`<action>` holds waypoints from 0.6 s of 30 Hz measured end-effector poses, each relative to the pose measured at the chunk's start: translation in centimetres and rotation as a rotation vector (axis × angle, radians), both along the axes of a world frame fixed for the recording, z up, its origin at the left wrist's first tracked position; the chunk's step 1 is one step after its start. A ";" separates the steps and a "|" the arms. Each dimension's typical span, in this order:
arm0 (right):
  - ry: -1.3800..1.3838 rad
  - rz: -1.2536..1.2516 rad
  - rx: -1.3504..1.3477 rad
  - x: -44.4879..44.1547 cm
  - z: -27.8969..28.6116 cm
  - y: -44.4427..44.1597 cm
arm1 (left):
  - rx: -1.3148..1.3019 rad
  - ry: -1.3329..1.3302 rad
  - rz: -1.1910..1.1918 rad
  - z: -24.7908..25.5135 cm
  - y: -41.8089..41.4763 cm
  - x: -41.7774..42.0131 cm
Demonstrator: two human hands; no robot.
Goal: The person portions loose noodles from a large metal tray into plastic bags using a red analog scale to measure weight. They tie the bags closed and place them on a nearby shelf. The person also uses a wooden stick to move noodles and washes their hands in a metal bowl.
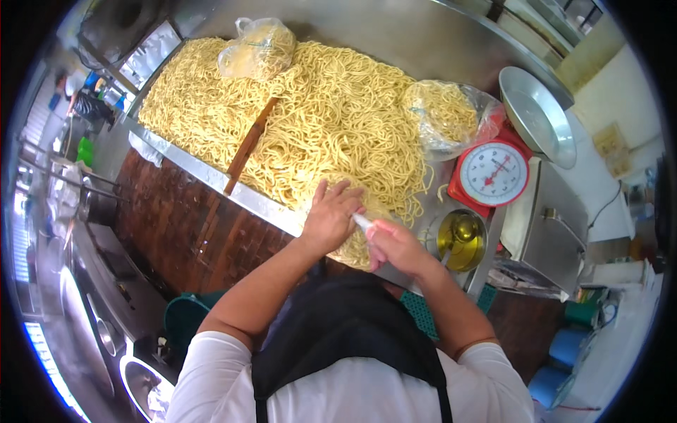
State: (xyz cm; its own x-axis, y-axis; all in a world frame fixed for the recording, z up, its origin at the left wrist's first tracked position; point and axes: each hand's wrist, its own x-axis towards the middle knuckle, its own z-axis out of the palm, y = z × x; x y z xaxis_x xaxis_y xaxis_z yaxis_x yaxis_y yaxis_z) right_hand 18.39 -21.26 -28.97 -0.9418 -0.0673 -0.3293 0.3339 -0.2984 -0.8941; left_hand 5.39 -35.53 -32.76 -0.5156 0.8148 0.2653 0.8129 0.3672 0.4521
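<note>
My left hand (330,217) lies spread over a clear plastic bag of noodles (353,251) at the near edge of the steel table. In my right hand (396,244) is a whitish twisted piece (363,221), which looks like the bag's gathered neck. Its tip reaches the fingers of my left hand. Beyond both hands spreads a large heap of loose yellow noodles (344,121). A wooden bar (251,143) crosses the heap from the table's front rim (195,172). Two more bags of noodles rest around the heap, one at the back (259,50) and one to the right (447,113).
Right of the heap stands a red dial scale (494,173), with a metal pan (537,116) behind it. A metal pot of yellow oil (463,243) with a ladle is near my right forearm. A person (84,98) is far off at left. Green bin (185,317) below left.
</note>
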 end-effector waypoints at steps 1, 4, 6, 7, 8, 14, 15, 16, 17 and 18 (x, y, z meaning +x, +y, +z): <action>0.015 -0.090 0.007 -0.1 0.1 0.3 | -0.011 -0.015 0.004 0.1 0.0 0.0; 0.088 -0.321 0.004 -0.6 0.9 1.7 | -0.030 -0.060 0.017 0.6 0.0 -0.1; 0.102 -0.389 0.047 0.1 0.1 2.7 | -0.024 -0.091 0.022 0.6 -0.1 0.1; 0.108 -0.424 0.069 0.3 -0.4 2.9 | -0.017 -0.085 0.024 0.5 0.0 0.0; 0.150 -0.419 0.105 0.5 -0.7 2.7 | -0.010 -0.080 0.027 0.2 0.0 0.0; 0.366 -0.327 0.750 0.1 1.3 0.2 | -0.029 -0.071 0.037 0.3 0.1 0.2; 0.356 -0.375 0.664 -0.2 1.0 0.0 | -0.031 -0.069 0.036 0.4 0.2 0.1; 0.346 -0.421 0.578 -0.6 0.3 -0.3 | -0.030 -0.049 0.032 0.5 0.3 0.2; 0.336 -0.465 0.490 -0.9 -0.1 -0.4 | -0.029 -0.028 0.030 0.6 0.3 0.4; 0.272 -0.426 0.325 -1.1 -0.2 -0.4 | -0.030 -0.009 0.032 0.7 0.2 0.5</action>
State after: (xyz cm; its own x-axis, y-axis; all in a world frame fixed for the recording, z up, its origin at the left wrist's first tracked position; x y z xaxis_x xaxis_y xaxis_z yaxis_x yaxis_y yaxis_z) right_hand 17.31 -21.68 -29.18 -0.9172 0.3981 -0.0128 -0.0089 -0.0525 -0.9986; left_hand 5.90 -35.38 -32.11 -0.5440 0.8052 0.2362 0.7963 0.4066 0.4478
